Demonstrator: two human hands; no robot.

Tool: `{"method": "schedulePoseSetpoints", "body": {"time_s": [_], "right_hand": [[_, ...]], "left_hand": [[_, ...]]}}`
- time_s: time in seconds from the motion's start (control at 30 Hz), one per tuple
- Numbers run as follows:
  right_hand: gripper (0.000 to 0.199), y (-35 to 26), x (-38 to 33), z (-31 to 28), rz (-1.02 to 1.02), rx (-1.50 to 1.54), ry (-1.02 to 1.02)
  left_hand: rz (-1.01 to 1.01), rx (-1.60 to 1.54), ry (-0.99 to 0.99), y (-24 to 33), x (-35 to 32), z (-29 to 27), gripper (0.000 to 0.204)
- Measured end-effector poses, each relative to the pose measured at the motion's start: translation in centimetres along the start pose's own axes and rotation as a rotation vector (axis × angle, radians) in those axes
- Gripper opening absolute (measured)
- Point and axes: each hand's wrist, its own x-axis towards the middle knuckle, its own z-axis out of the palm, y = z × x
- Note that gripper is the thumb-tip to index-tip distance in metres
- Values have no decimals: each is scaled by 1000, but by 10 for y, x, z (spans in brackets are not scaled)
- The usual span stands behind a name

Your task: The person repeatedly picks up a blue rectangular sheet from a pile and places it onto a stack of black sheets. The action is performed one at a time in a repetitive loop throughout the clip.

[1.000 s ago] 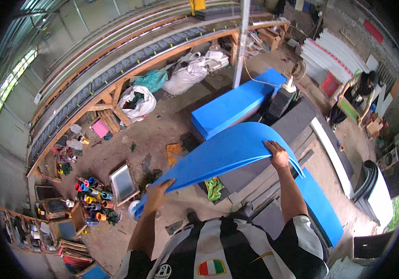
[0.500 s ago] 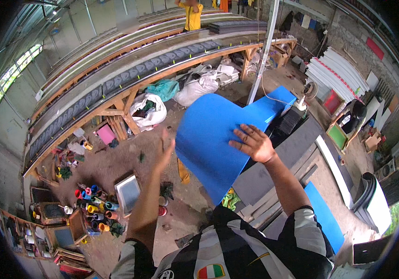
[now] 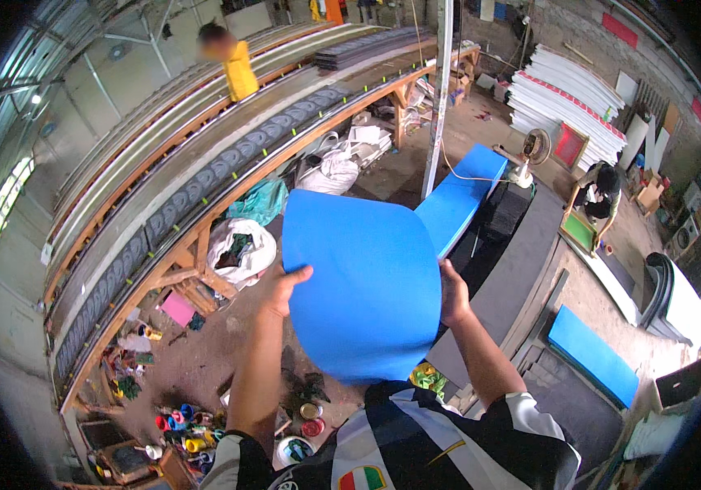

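Observation:
A blue flexible sheet [image 3: 362,286] is held up in front of my chest, its surface bowed. My left hand [image 3: 283,294] grips its left edge, the thumb lying over the face and the fingers hidden behind. At the opposite edge my right hand [image 3: 454,296] is closed on the sheet, with its fingers partly out of sight. Just beyond my right hand, more blue sheet material [image 3: 466,189] lies on the dark bench. Another blue sheet [image 3: 594,356] rests lower right, beside dark flat boards.
A long wooden-framed table [image 3: 203,192] with dark printed pieces runs along the left. A metal post [image 3: 439,106] and a fan [image 3: 533,151] stand ahead. Paint containers [image 3: 191,433] crowd the floor at lower left. One person [image 3: 240,69] is at the table; another [image 3: 599,192] handles a green-screened frame.
My left hand, formerly apart from the sheet, now holds its left edge. My right hand has shifted from the sheet's face to its right edge. The sheet has turned broadside, and my view has shifted.

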Motion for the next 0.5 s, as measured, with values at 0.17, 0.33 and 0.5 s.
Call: {"method": "schedulePoseSetpoints", "body": {"time_s": [0.17,0.33,0.5], "right_hand": [[77,-25,4,14,38,-238,24],[89,-45,12,43,-161,-455,91],[96,-31,26,40,-208,-640,298]], "left_hand": [[11,138,-122,-22,34,7,67],[-270,-335,-179,-35,117,-23,80],[-488,-146,-328,-37,214,-2,69]]}}
